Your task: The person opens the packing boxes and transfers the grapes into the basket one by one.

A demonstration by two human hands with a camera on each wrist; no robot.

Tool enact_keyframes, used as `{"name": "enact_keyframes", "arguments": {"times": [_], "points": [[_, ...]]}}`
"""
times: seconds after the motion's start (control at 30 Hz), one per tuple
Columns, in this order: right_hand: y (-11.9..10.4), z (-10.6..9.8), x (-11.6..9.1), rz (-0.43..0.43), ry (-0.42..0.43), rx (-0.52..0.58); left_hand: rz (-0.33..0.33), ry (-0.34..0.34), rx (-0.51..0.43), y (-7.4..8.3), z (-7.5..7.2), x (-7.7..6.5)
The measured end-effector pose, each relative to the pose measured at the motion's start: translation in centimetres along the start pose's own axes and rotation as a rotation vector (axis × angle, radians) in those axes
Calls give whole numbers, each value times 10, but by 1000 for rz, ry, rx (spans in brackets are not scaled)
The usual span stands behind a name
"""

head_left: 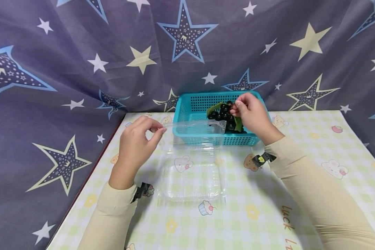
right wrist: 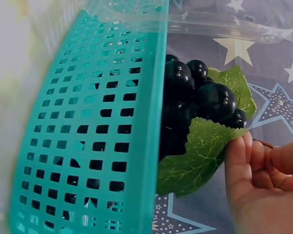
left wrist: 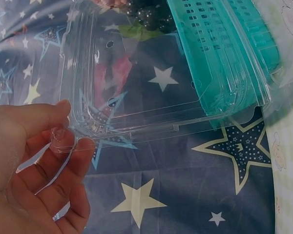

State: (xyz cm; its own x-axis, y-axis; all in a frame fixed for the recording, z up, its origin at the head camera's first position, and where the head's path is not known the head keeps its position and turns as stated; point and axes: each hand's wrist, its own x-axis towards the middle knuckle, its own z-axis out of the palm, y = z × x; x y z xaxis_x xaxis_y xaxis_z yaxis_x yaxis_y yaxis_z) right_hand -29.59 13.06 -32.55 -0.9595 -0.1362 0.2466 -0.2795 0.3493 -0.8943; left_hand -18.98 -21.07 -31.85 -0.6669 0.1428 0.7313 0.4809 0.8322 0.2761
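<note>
My left hand (head_left: 136, 144) pinches the lid corner of a clear plastic clamshell box (head_left: 192, 180), which stands hinged apart on the table. In the left wrist view, thumb and fingers grip the lid's rim (left wrist: 161, 127). Over the turquoise basket (head_left: 182, 113), my right hand (head_left: 251, 114) pinches the stem of a bunch of dark grapes (head_left: 224, 113). Green leaves (right wrist: 205, 151) hang around the grapes in the right wrist view. Behind the basket's near wall, the lower grapes are partly hidden; whether they touch its floor I cannot tell.
A checked, printed tablecloth (head_left: 237, 215) covers the table. Just behind the basket hangs a dark star-patterned curtain (head_left: 225, 38), which also runs along the left side. The raised lid stands in front of the basket's left part.
</note>
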Motion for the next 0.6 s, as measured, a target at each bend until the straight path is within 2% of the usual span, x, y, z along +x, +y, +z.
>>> {"name": "enact_keyframes", "arguments": {"times": [0.6], "points": [[23,12,1,38,-102,-150,-10,-8,-13,1,1,1]]}}
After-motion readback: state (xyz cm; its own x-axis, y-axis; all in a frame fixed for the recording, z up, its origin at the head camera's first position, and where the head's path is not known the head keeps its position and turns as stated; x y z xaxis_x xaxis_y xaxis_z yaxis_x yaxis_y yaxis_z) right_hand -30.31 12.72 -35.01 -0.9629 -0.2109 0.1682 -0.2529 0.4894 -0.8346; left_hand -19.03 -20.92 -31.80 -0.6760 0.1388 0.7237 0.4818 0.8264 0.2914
